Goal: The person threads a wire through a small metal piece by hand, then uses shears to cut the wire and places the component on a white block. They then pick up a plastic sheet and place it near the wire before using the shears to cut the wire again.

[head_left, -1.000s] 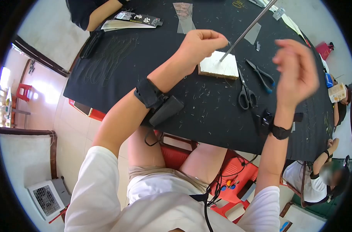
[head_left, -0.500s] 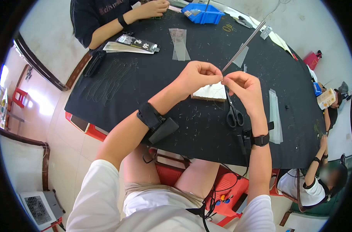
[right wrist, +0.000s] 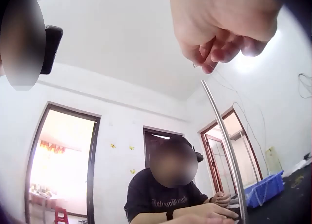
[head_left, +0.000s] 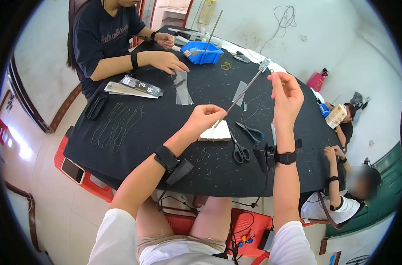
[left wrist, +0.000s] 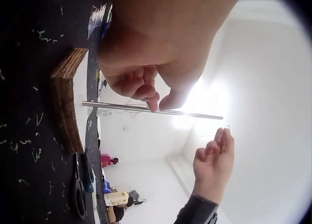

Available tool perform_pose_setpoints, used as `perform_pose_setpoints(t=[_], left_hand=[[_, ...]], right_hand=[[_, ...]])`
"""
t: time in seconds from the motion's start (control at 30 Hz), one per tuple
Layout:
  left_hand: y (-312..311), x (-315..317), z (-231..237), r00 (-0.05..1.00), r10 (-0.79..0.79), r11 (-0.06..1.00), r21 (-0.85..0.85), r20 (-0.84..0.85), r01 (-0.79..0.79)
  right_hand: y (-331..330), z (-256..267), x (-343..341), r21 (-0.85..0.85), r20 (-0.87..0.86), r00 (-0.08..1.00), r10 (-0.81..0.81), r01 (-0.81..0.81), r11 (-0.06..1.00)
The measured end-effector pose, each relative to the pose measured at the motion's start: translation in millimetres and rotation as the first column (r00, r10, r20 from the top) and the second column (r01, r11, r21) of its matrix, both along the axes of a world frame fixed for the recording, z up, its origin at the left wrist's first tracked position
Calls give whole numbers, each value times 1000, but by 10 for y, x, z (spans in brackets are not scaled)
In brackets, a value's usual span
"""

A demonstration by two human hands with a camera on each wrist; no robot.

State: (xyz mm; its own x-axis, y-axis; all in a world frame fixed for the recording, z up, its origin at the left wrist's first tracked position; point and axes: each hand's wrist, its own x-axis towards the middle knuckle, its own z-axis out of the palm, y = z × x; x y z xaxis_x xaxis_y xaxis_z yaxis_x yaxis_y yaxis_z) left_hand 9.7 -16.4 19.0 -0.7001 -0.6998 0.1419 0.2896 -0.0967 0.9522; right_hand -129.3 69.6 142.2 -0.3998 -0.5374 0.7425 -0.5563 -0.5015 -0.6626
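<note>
A slim metal rod (head_left: pixel 244 94) stands up from a small white-topped wooden block (head_left: pixel 219 133) on the black table. My left hand (head_left: pixel 201 121) pinches the rod low down, between thumb and index finger; the left wrist view shows these fingertips right at the rod (left wrist: pixel 190 114). Raised to the right, near the rod's upper end, my right hand (head_left: pixel 287 98) pinches a thin thread (left wrist: pixel 228 127), of which a tiny loop pokes out past the fingertips. The right wrist view has that hand (right wrist: pixel 224 26) just above the rod's tip (right wrist: pixel 204 82).
Scissors (head_left: pixel 241 153) and pliers (head_left: pixel 250 132) lie right of the block. Looped dark threads (head_left: pixel 117 128) and a paper packet (head_left: pixel 137 87) are at left. Clear plastic sleeves (head_left: pixel 182 90) and a blue bin (head_left: pixel 205 56) lie farther back. Another person (head_left: pixel 108 39) sits across, others at right.
My hands came together beside the rod, then parted: the right hand rose toward the rod's top with the thread while the left stayed low at the rod. The head view has tilted up.
</note>
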Motion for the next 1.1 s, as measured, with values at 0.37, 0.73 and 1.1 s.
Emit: perform_pose_setpoints(t=[0.37,0.73,1.1], left_hand=[[-24,8,-36,1000,10,1000,29,-1,-10],[-27,5,-41,1000,31,999,18,-1,-31],[-20,19,-20,1000,21,1000,7,-5,-21]], right_hand=[[-124,-9,11,-8,-3,999,-36,36,999],[-148,-26,-8,-4,-4,1000,-16,16,1000],[-135,-42,-9,29,34,999,18,-19,999]])
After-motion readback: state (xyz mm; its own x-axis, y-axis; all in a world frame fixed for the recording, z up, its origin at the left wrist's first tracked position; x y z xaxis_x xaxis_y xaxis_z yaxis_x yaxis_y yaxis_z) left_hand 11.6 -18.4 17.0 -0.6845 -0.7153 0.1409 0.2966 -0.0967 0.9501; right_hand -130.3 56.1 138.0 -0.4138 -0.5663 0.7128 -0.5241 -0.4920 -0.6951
